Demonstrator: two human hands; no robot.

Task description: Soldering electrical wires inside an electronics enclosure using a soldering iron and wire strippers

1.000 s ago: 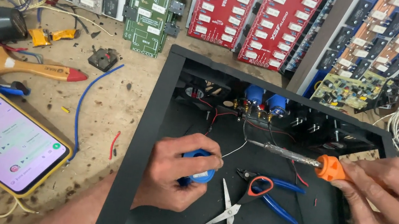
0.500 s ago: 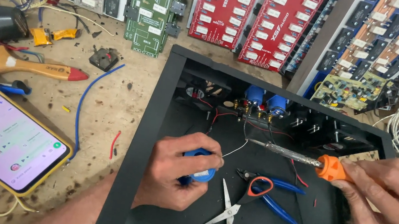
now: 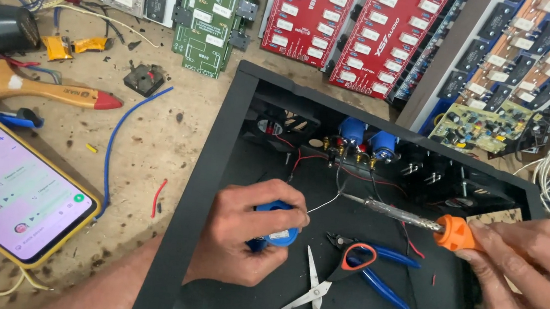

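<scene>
Solder spool (image 3: 274, 234) — a small blue one — was wrapped up in the left hand (image 3: 245, 237), fingers curled tight around it, inside the black metal chassis (image 3: 205, 188). A thin strand of solder wire (image 3: 322, 204) ran out from that grip, up toward the tip of the soldering iron (image 3: 396, 215). The right hand (image 3: 533, 284) was clamped around the iron's orange handle, shaft pointing left toward the wire's end. Just below and between both grips lay small scissors (image 3: 312, 286) and blue-handled cutters (image 3: 373, 266) on the chassis floor. Further up from the iron's tip sat two blue capacitors (image 3: 366, 139) with red and black leads. Left of the spool hand, outside the chassis — a phone (image 3: 5, 186) in a yellow case, screen lit, and a paintbrush (image 3: 34, 87) beyond it. Farthest back were red and green circuit boards (image 3: 345, 24).
</scene>
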